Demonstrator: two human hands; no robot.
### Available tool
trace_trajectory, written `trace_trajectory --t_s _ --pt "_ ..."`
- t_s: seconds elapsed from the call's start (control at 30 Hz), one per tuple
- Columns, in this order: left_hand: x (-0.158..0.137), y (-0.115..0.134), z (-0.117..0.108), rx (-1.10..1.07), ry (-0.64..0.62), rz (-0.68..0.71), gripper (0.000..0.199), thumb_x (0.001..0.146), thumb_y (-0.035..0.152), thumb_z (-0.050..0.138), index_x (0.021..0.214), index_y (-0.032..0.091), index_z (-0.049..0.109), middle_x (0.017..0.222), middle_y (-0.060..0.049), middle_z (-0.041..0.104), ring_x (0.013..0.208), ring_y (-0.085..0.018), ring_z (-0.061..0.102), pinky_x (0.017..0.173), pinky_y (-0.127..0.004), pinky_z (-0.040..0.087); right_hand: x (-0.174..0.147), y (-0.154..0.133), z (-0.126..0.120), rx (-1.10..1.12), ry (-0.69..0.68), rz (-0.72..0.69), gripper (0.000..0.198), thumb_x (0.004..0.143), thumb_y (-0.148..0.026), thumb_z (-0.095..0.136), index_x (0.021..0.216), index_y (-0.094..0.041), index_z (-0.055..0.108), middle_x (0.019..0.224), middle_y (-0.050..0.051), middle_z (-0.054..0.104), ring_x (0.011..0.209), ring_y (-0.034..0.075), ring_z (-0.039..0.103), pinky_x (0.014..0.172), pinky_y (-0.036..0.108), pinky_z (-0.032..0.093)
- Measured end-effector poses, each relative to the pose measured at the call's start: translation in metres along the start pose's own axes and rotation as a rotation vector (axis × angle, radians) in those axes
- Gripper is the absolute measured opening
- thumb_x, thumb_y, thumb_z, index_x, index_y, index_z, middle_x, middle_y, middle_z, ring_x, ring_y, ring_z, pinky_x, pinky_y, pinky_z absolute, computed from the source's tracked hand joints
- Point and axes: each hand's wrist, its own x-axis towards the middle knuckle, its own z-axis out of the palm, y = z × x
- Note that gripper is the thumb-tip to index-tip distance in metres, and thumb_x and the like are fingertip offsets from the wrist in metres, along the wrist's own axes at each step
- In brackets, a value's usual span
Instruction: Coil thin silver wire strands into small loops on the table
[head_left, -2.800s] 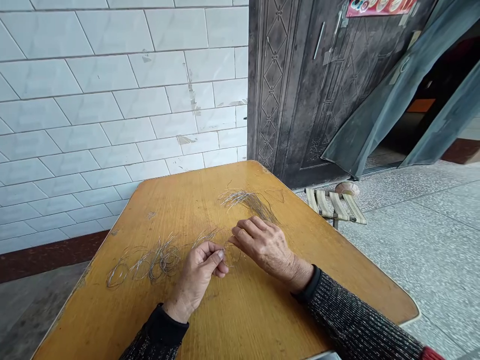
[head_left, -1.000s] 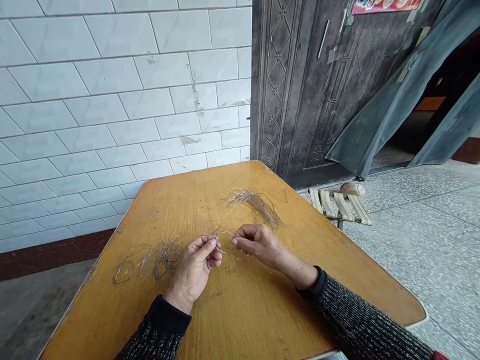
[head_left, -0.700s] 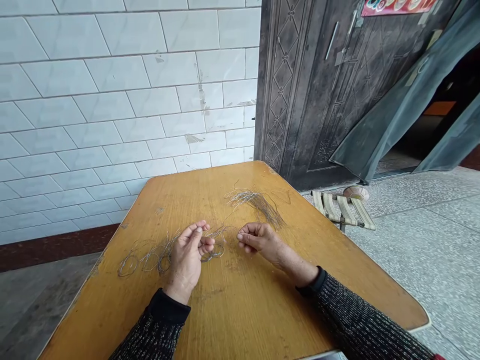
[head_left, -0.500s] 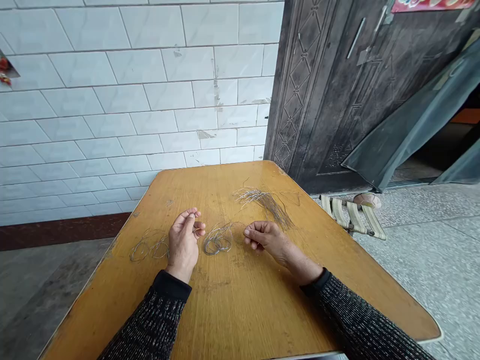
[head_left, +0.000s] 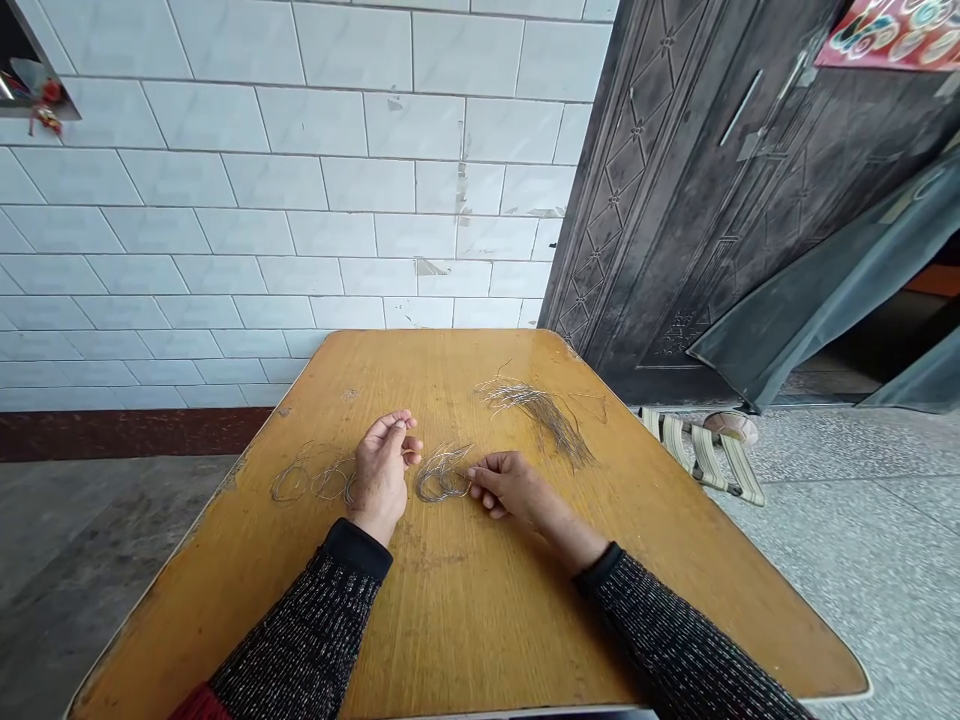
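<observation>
My left hand (head_left: 382, 468) is raised over the table, thumb and forefinger pinched together. A thin wire seems to run from its fingers, though it is too fine to follow. My right hand (head_left: 510, 488) pinches a thin wire at the right side of a small coil of wire (head_left: 436, 478) lying between the hands. More loose wire loops (head_left: 291, 482) rest left of my left hand, partly hidden behind it. Beyond my right hand lies a bundle of cut wires (head_left: 546, 415), its strands fanned out at the far end.
The wooden table (head_left: 450, 620) has rounded corners and reaches towards a white tiled wall (head_left: 322, 180). On the right are a dark carved door (head_left: 660, 200), a grey-green curtain (head_left: 817, 290) and a low strapped seat (head_left: 709, 455) on the floor.
My right hand has moved left, close against the wire coil, shortening the gap between my hands. The left hand keeps its pinch. The whole view has shifted slightly.
</observation>
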Motion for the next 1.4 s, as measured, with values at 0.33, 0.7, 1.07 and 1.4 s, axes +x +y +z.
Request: trace_trajectory --t_s 0.33,0.7,1.07,1.4 --pt "-0.008 -0.003 0.005 0.170 -0.065 0.046 0.018 0.068 0.029 0.059 0.080 0.015 0.059 0.078 -0.001 0.059 0.048 -0.006 0.049 0.043 -0.018 0.037 -0.006 0.003 -0.017 -0.266 0.165 -0.207 0.024 0.075 -0.026 0.050 0.053 -0.017 0.050 0.042 -0.005 0.048 0.035 0.005 0.038 0.037 0.017 0.028" --pt "-0.030 -0.016 0.009 0.618 -0.528 0.508 0.015 0.078 0.021 0.050 0.079 0.020 0.065 0.075 -0.005 0.063 0.049 -0.011 0.054 0.049 -0.022 0.044 0.031 0.001 -0.149 -0.710 0.644 -0.115 0.020 0.076 -0.023 0.047 0.075 -0.016 0.066 0.066 0.004 0.065 0.061 0.013 0.058 0.054 0.021 0.037" --pt "-0.027 -0.021 0.007 0.655 -0.546 0.593 0.018 0.078 0.018 0.049 0.079 0.022 0.067 0.076 -0.006 0.065 0.057 -0.014 0.057 0.050 -0.022 0.045 0.096 -0.009 -0.149 -0.989 0.552 -0.066 0.030 0.078 -0.022 0.052 0.106 -0.025 0.063 0.110 0.006 0.062 0.097 0.019 0.057 0.074 0.025 0.039" --pt "-0.028 -0.021 0.007 0.613 -0.560 0.507 0.018 0.078 0.020 0.050 0.079 0.022 0.068 0.077 -0.006 0.065 0.055 -0.013 0.055 0.050 -0.022 0.044 0.092 -0.015 -0.141 -1.079 0.585 -0.005 0.025 0.082 -0.030 0.046 0.093 -0.023 0.067 0.102 0.009 0.065 0.093 0.021 0.060 0.070 0.026 0.040"
